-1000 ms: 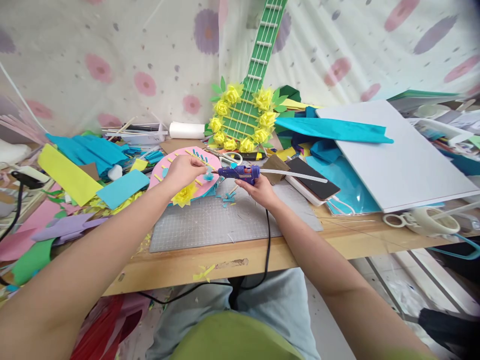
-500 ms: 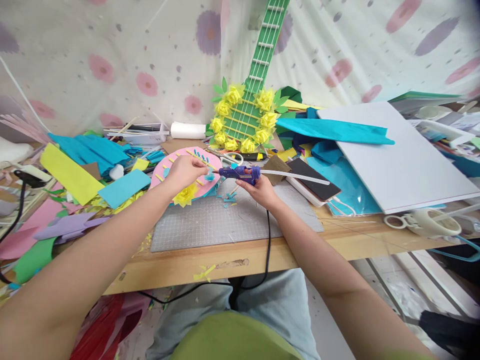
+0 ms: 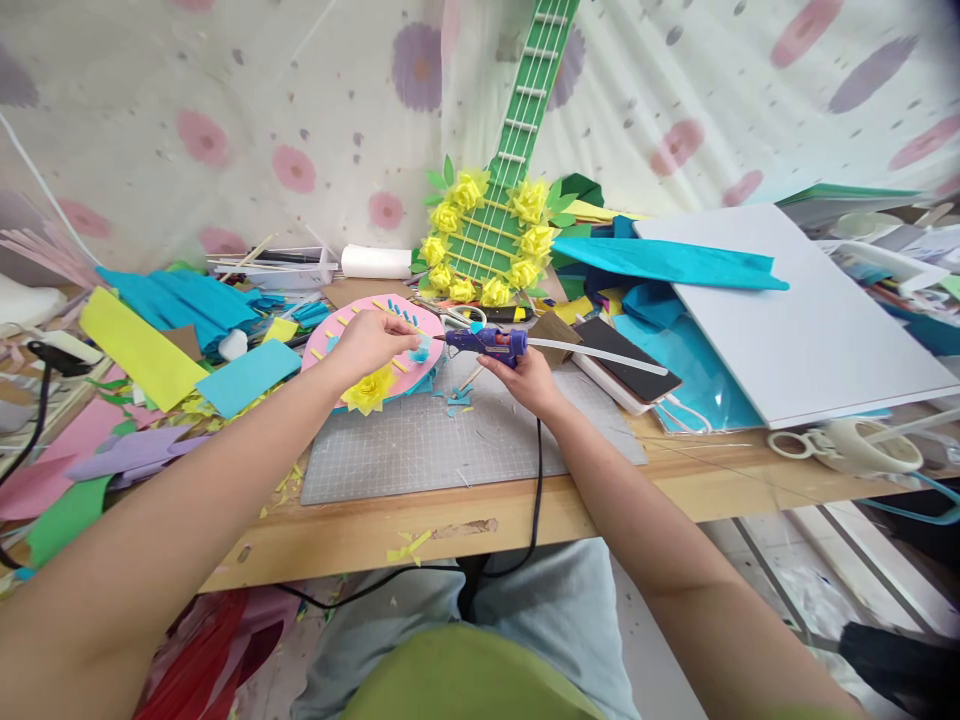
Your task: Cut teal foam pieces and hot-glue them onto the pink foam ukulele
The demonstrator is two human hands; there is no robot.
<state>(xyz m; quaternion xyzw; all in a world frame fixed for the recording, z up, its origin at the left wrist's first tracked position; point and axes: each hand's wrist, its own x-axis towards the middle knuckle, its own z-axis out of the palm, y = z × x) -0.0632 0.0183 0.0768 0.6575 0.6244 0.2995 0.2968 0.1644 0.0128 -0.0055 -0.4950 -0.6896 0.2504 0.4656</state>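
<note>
My right hand [image 3: 528,382] is wrapped around a purple hot glue gun [image 3: 491,343], with a long white glue stick [image 3: 600,357] jutting from its back. The nozzle points left, close to the fingertips of my left hand [image 3: 369,345]. Those fingertips are pinched together above a pink rounded panel [image 3: 429,322]; what is between them is too small to make out. Yellow sticks and short blue pieces lie on the panel, with a light-blue tuft [image 3: 421,350] just below my fingers. A yellow paper flower [image 3: 370,388] sits at its near edge.
Under the panel lies a grey cutting mat [image 3: 420,455]. A green paper guitar [image 3: 495,215] with yellow flowers leans behind. Scissors [image 3: 459,316], a phone [image 3: 626,352] and a white board [image 3: 802,310] lie around. Paper scraps [image 3: 139,455] crowd the left. The gun's black cord [image 3: 538,490] drops over the table edge.
My right hand has drawn the glue gun slightly to the right, so its nozzle is a little farther from my left fingertips. My left hand has barely moved.
</note>
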